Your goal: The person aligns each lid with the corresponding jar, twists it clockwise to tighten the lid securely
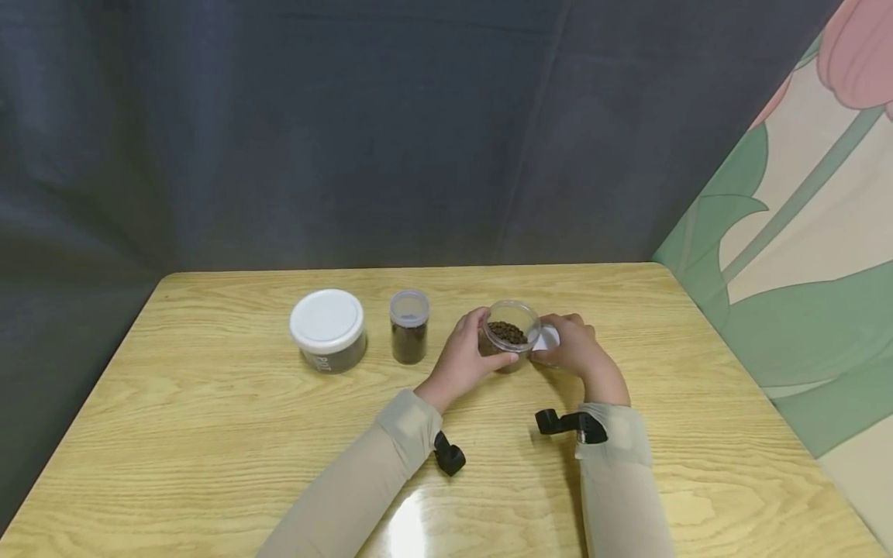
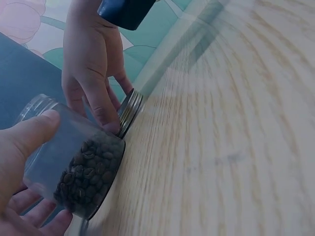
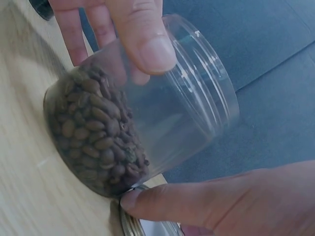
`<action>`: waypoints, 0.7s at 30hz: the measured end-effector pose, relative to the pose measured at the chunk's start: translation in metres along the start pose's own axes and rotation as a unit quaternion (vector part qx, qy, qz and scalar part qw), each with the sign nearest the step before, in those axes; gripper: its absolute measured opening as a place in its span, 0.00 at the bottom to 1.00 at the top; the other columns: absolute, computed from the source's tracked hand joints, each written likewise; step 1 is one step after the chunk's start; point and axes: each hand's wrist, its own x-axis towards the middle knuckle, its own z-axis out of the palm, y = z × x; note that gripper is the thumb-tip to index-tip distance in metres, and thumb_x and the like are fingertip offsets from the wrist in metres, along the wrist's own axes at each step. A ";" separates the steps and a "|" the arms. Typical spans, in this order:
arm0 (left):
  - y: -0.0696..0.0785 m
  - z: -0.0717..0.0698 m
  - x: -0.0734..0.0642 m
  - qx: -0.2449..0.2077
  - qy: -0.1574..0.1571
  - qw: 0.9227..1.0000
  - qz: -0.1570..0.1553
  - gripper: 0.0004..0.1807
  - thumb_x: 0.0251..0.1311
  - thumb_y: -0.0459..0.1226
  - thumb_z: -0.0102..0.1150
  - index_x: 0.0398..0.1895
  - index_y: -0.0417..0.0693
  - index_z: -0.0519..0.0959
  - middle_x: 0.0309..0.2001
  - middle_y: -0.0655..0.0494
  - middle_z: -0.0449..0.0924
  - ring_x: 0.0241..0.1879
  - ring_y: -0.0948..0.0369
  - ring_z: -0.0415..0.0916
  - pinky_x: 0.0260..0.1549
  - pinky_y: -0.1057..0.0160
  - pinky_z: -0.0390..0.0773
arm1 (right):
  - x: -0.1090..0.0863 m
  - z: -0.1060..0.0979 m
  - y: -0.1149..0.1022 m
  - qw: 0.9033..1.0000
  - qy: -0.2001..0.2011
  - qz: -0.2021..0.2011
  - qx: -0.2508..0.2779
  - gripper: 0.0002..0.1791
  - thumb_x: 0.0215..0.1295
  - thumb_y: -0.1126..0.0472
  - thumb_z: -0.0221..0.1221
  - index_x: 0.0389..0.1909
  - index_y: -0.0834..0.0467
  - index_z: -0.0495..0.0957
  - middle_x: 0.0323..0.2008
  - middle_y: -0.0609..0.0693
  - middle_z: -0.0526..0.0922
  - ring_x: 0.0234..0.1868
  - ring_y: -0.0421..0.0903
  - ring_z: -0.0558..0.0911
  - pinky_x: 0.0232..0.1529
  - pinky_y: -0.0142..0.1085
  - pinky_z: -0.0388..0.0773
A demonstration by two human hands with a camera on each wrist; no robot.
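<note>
Left hand point(image 1: 463, 354): forearm point(image 1: 356, 480) slanting in from near left; fingers gripping a clear, open jar point(image 3: 152, 110) of brown beans point(image 3: 98, 132), right of centre toward the bench's point(image 1: 174, 434) far side. Right hand point(image 1: 577, 350): sleeve point(image 1: 621, 496) nearly straight from the near side; fingers pinching a lid point(image 1: 548, 339), just right of the jar and partly covered by that hand. Whether the jar's whole base touches, we cannot tell. We also list: a slim canister point(image 1: 408, 341), left of the left hand; a white-lidded tub point(image 1: 328, 322), farther left; dark cloth point(image 1: 391, 147), beyond.
</note>
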 end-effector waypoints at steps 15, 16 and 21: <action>-0.008 -0.007 -0.005 -0.026 -0.007 1.000 0.010 0.50 0.55 0.47 0.77 0.77 0.48 0.60 0.70 0.45 0.66 0.61 0.50 0.74 0.60 0.55 0.79 | 0.000 -0.003 0.006 1.000 0.018 -0.007 0.008 0.35 0.58 0.58 0.72 0.65 0.65 0.73 0.63 0.77 0.64 0.57 0.75 0.65 0.53 0.69 0.74; -0.008 -0.008 -0.006 -0.029 -0.008 1.000 0.007 0.50 0.54 0.46 0.78 0.77 0.48 0.60 0.70 0.46 0.66 0.61 0.50 0.74 0.60 0.56 0.79 | 0.000 -0.003 0.007 1.000 0.018 -0.008 0.009 0.35 0.58 0.58 0.72 0.65 0.65 0.73 0.63 0.77 0.64 0.57 0.75 0.65 0.53 0.69 0.74; -0.009 -0.012 -0.009 -0.048 -0.013 0.999 -0.001 0.49 0.52 0.43 0.79 0.76 0.48 0.62 0.70 0.48 0.67 0.64 0.52 0.72 0.63 0.59 0.77 | 0.000 -0.003 0.007 0.999 0.020 -0.008 0.023 0.36 0.59 0.58 0.70 0.68 0.63 0.71 0.64 0.77 0.63 0.57 0.75 0.65 0.52 0.69 0.75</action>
